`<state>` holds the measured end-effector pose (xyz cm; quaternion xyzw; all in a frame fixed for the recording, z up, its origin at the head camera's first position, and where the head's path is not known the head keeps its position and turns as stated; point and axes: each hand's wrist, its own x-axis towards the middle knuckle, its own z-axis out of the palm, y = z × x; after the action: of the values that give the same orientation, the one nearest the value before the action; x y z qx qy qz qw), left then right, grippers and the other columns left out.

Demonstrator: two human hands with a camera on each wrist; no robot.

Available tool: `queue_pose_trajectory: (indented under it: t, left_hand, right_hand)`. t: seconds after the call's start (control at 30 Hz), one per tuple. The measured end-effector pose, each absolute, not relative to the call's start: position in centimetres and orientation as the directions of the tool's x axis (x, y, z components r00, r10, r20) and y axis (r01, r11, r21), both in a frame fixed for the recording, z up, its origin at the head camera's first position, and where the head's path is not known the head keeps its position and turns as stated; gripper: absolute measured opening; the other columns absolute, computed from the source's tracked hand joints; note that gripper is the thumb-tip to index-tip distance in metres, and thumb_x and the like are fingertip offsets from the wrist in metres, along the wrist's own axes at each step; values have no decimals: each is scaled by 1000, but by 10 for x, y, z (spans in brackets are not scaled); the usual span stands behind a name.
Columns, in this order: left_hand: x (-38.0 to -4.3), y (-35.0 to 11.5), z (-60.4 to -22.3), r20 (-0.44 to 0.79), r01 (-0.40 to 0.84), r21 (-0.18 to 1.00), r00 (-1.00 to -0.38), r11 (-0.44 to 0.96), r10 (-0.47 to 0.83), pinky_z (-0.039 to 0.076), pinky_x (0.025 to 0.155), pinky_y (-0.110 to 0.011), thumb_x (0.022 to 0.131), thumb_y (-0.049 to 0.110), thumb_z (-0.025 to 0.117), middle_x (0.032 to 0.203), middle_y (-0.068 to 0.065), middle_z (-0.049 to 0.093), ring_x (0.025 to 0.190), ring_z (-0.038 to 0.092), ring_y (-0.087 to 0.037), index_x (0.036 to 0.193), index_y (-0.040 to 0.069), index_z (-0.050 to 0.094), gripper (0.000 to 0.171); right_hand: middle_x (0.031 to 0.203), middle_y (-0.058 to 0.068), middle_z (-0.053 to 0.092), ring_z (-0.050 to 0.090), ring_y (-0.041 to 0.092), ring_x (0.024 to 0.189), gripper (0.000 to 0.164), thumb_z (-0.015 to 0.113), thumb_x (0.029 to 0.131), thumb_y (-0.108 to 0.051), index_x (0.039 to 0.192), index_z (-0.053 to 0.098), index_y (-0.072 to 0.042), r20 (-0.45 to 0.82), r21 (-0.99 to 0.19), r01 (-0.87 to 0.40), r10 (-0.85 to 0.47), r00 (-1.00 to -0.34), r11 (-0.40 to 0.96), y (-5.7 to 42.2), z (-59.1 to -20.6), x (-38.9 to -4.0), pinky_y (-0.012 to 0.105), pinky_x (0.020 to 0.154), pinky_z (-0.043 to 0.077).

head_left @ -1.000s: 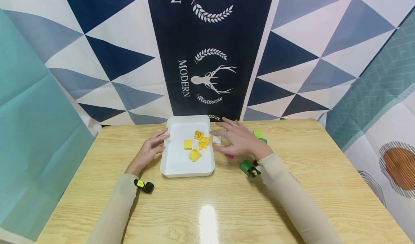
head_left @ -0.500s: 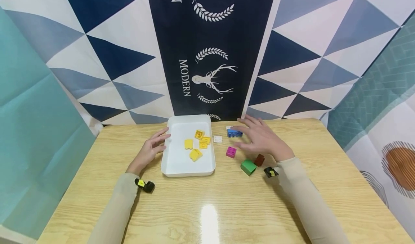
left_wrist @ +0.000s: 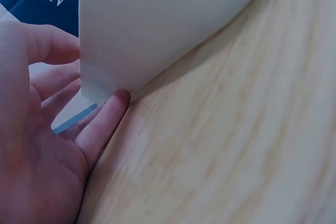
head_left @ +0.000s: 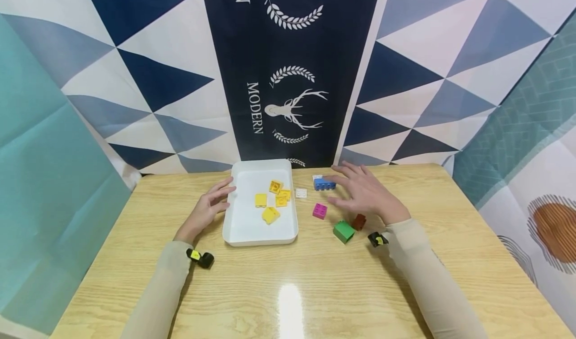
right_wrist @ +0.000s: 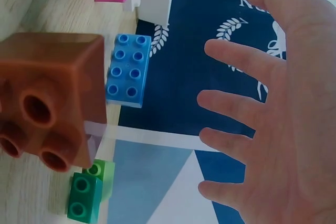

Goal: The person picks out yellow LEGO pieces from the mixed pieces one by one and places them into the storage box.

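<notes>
My left hand (head_left: 202, 216) rests against the left side of a white tray (head_left: 243, 231), its fingers touching the outer wall (left_wrist: 157, 19) in the left wrist view. Inside the tray lie several yellow toy bricks (head_left: 261, 200). My right hand (head_left: 366, 194) hovers over the table with fingers spread and nothing held, as the right wrist view confirms. Nearest to it are a blue brick (head_left: 325, 184), a magenta brick (head_left: 320, 211) and a brown brick (head_left: 359, 222). A green brick (head_left: 344, 232) sits beside the brown one.
Between tray and magenta brick is a white brick (head_left: 301, 193); another white piece (head_left: 317, 177) shows behind the blue one. A dark green brick (right_wrist: 84, 198) and a light green brick (right_wrist: 107, 179) appear in the right wrist view. Patterned cloth (head_left: 288, 69) hangs behind the wooden table (head_left: 234, 289).
My right hand has drawn back to the right from beside the tray, uncovering the blue, magenta and brown bricks. It is nearly still over the last half second. My left hand stays at the tray.
</notes>
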<state>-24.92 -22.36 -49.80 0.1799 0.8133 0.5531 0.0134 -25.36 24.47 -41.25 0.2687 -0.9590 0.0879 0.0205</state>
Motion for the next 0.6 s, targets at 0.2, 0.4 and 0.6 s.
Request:
queue_pose_trajectory:
  t: [0.2,0.4,0.6]
  left_hand:
    - [-247,-228,-483,188,313,862,-927,398,324,36,136,-63,108,-4,64,187,-23,27,173,27,-52,162,-8,53,56]
    - [-237,-229,-454,259,379,797,-918,470,302,38,130,-78,109,5,67,189,-21,24,174,23,-54,169,0,48,63]
    - [-227,-221,-436,330,471,648,-882,599,336,29,136,-79,106,14,71,186,-22,32,172,31,-52,168,3,49,67]
  right_hand:
    - [181,18,45,32,50,172,68,66,104,-59,164,60,-27,93,-157,-517,-509,-856,842,247,-412,-253,84,136,24]
    - [181,17,44,30,50,173,69,67,104,-59,165,59,-27,93,-157,-516,-507,-857,842,247,-406,-251,83,137,22]
    - [180,19,45,30,50,172,71,68,104,-59,165,58,-26,100,-152,-523,-513,-852,839,247,-402,-250,83,137,23]
